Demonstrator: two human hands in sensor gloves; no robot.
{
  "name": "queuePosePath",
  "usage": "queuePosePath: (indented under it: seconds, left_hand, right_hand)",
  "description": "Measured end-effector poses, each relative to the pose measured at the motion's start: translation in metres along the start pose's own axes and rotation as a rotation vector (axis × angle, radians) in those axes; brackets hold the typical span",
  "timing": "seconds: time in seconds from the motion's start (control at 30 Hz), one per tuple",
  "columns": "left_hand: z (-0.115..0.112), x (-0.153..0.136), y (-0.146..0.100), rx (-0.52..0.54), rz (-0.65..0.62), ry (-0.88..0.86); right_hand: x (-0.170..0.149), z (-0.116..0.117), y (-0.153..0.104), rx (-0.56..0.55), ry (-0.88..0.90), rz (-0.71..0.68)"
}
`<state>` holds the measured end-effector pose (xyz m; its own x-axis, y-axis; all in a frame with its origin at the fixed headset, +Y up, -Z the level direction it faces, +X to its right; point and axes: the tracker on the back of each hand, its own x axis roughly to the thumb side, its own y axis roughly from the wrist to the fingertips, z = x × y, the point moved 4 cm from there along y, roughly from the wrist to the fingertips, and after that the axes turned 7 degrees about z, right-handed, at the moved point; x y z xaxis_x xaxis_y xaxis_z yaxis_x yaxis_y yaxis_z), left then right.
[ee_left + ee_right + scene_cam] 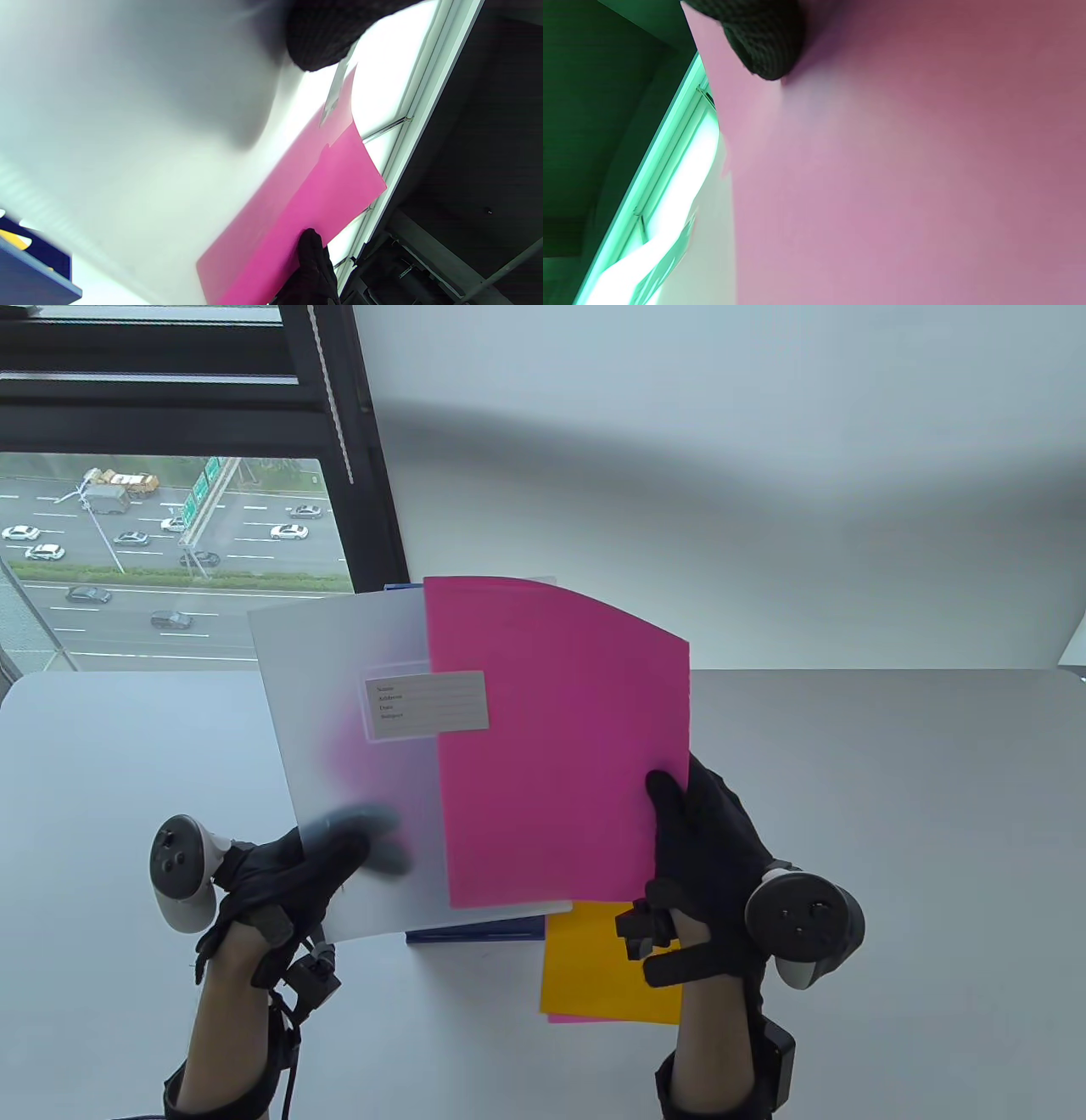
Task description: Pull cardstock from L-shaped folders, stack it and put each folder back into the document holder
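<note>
The left hand [280, 882] pinched the lower corner of the frosted translucent L-shaped folder [348, 763], its fingers showing blurred through the plastic. The right hand [713, 848] pinched the lower right edge of the bright pink cardstock sheet [560, 746], already more than half out of the folder and bowing at its top. It looked light, bendy and slick, so an edge grip near the corner suited it. Below the right grip lay an orange cardstock sheet [594, 976] on the white bench [891, 831].

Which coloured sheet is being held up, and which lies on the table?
The pink cardstock is held by the right hand, half out of the folder; the orange sheet lies flat.
</note>
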<state>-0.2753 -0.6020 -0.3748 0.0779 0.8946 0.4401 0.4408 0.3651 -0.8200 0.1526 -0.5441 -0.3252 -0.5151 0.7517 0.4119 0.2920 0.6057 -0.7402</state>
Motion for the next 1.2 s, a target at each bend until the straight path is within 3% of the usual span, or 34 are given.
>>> queuePosePath:
  seconds: [0.27, 0.43, 0.5, 0.8, 0.97, 1.2]
  left_hand:
    - [0.011, 0.002, -0.006, 0.03, 0.004, 0.019]
    - [0.019, 0.0, -0.009, 0.046, 0.008, 0.013]
    - [0.02, 0.0, -0.01, 0.047, 0.002, 0.001]
    - [0.02, 0.001, -0.01, 0.049, 0.006, 0.0]
    - [0.019, -0.001, -0.009, 0.044, 0.011, 0.005]
    - [0.018, -0.001, -0.009, 0.04, 0.014, 0.005]
  right_hand:
    - [-0.015, -0.04, 0.001, -0.163, -0.217, 0.055]
    - [-0.029, -0.058, 0.002, -0.193, -0.321, 0.123]
    - [-0.038, -0.058, 0.004, -0.156, -0.376, 0.173]
    - [-0.119, -0.026, 0.009, 0.108, -0.408, 0.477]
    - [-0.176, 0.007, -0.002, 0.253, -0.35, 0.615]
    - [-0.224, 0.041, -0.022, 0.428, -0.303, 0.754]
